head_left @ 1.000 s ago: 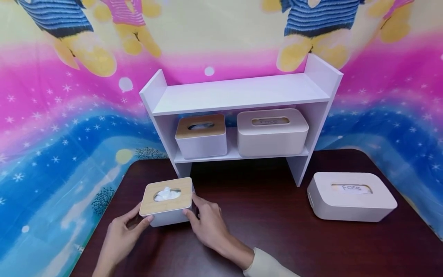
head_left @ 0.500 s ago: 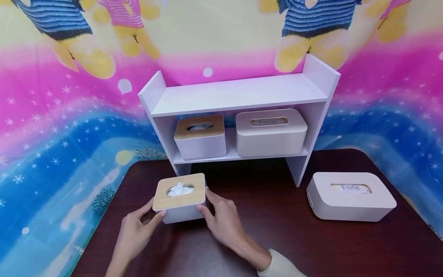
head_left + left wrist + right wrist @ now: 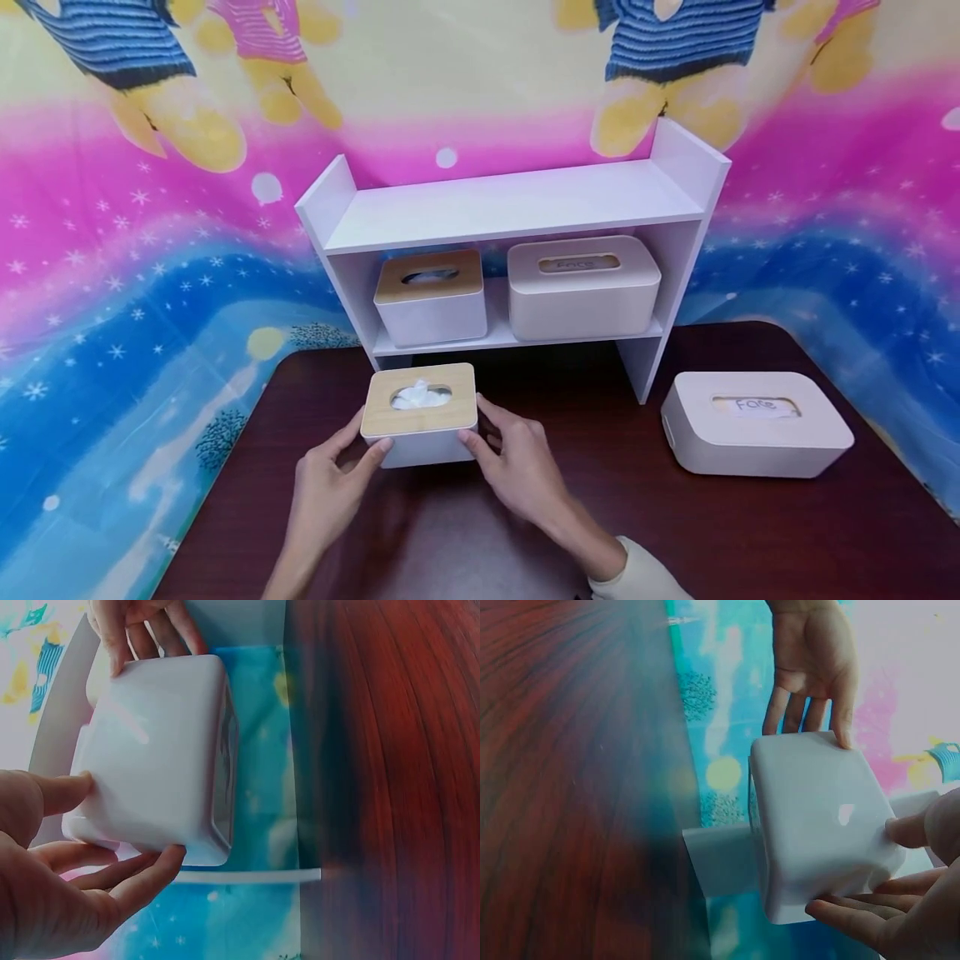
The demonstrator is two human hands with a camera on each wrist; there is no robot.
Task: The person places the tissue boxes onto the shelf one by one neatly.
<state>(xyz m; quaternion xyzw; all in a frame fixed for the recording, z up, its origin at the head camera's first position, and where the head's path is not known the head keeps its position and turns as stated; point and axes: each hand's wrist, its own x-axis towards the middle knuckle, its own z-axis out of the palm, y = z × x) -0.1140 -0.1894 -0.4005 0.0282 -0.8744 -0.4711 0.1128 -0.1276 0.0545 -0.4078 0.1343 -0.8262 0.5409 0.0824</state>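
Observation:
A small white tissue box (image 3: 429, 435) with a light wooden lid is held up between both hands, in front of the shelf. White tissue (image 3: 422, 395) shows in its oval opening. My left hand (image 3: 327, 490) grips its left end, the thumb on the front face and fingers round the side. At the right end my right hand (image 3: 527, 468) holds it the same way. In the left wrist view, the box's white wall (image 3: 154, 750) stands off the dark tabletop. The right wrist view shows both hands at the opposite ends of the box (image 3: 825, 817).
A white two-tier shelf (image 3: 517, 204) stands at the back of the dark table (image 3: 720, 533). On its lower tier sit another wood-lidded tissue box (image 3: 431, 315) and a larger cream one (image 3: 585, 304). A second cream box (image 3: 757, 454), marked "Face", lies on the table at right.
Both hands have carried the wood-lidded tissue box rightward and somewhat toward the shelf, turning it slightly to face it more squarely. The other boxes have stayed in place.

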